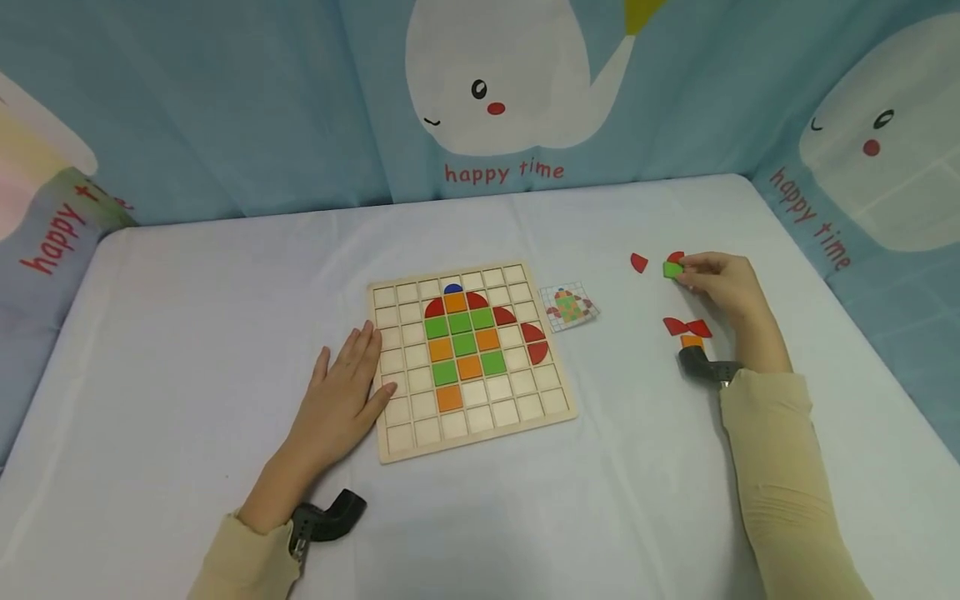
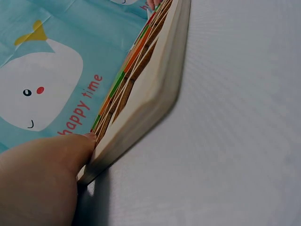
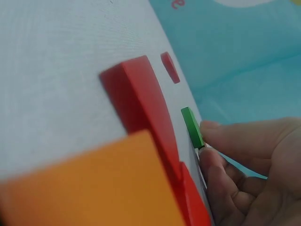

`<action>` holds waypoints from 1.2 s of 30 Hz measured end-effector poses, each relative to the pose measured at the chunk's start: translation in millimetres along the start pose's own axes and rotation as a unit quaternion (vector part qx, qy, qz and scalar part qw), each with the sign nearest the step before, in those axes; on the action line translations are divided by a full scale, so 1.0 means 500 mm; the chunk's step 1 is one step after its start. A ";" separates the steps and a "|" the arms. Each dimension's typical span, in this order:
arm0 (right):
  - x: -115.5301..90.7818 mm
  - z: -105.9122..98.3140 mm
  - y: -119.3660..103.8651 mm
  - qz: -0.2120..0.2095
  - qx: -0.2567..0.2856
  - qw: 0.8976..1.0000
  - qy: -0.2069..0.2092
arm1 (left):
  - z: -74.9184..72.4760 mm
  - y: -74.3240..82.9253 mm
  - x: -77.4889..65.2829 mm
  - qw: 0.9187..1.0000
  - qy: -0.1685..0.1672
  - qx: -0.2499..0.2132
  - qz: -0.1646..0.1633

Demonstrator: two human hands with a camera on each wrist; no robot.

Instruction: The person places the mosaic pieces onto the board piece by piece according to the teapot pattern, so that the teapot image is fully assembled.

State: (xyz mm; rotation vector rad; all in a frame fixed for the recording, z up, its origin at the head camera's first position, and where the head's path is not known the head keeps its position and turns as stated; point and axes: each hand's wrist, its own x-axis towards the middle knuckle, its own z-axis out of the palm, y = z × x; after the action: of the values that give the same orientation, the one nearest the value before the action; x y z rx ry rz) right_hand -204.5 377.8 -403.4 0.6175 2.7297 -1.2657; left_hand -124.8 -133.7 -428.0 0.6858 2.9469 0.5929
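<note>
A green square tile (image 1: 672,270) is pinched between the thumb and fingers of my right hand (image 1: 720,283); the right wrist view shows the green tile (image 3: 192,128) by its edge. A red quarter-circle tile (image 1: 677,257) lies just behind it, partly covered. My left hand (image 1: 337,396) lies flat with its fingers spread along the left side of the wooden grid board (image 1: 408,442), thumb over the rim. On the board sit green, orange and red tiles and a blue piece (image 1: 453,289). In the left wrist view the thumb (image 2: 56,155) touches the board's edge (image 2: 141,113).
Right of the board lies a small pattern card (image 1: 570,307). A red tile (image 1: 638,262) lies behind it to the right. Two more red tiles (image 1: 698,328) and an orange tile (image 1: 692,341) rest near the right wrist camera (image 1: 705,365). A printed curtain (image 1: 300,108) stands behind the table.
</note>
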 end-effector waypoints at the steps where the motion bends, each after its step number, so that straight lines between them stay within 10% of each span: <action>1: 0.000 0.001 0.000 -0.001 -0.002 1.000 0.001 | 0.000 0.000 0.000 1.000 0.000 0.000 0.000; 36: 0.008 0.004 0.000 -0.008 -0.021 1.000 -0.006 | -0.005 -0.003 0.004 1.000 -0.004 -0.002 0.002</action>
State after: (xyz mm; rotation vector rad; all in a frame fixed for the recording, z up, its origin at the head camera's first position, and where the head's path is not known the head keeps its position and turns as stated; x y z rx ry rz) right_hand -208.6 377.6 -405.8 0.5840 2.7498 -1.2092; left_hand -127.4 -135.1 -426.0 0.6920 2.9366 0.5947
